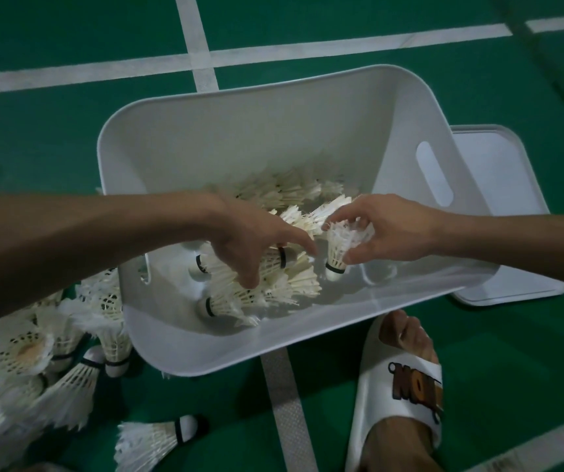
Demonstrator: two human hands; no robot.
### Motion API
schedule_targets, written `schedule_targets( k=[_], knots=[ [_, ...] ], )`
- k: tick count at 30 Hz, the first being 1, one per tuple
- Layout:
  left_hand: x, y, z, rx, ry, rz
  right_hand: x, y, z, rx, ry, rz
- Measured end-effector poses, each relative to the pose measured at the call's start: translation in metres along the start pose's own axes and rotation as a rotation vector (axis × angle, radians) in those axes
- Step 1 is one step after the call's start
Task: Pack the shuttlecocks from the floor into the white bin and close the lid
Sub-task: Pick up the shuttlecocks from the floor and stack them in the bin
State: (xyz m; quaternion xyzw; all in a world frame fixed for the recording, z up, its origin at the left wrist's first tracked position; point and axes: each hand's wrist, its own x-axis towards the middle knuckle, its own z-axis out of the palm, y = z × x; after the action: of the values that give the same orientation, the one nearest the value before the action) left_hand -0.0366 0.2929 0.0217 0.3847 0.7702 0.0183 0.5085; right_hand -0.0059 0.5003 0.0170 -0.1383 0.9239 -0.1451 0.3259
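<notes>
Shuttlecocks (69,379) heaped left of white bin (205,352), lid (498,172) and slipper (406,386) right.

The white bin (239,131) stood open on the floor, partly filled with jumbled feathered shuttlecocks (273,284), and one shuttlecock (336,253) was held cork-down above them. A heap (35,356) of others was left on the floor at its left, and the lid (498,172) lay flat just beside its right wall.
</notes>
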Motion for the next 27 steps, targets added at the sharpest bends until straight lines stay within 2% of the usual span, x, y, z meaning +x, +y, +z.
schedule_targets(
  k=[12,21,27],
  knots=[
    [0.008,0.012,-0.001,0.054,-0.068,0.001,-0.004,0.0,0.003,-0.21,0.005,-0.031],
    [0.01,0.011,-0.004,0.102,-0.064,-0.004,-0.003,-0.01,0.013,-0.154,0.051,0.023],
    [0.01,0.011,-0.005,0.129,-0.062,-0.007,0.001,-0.013,0.027,-0.106,0.002,0.026]
  ],
)
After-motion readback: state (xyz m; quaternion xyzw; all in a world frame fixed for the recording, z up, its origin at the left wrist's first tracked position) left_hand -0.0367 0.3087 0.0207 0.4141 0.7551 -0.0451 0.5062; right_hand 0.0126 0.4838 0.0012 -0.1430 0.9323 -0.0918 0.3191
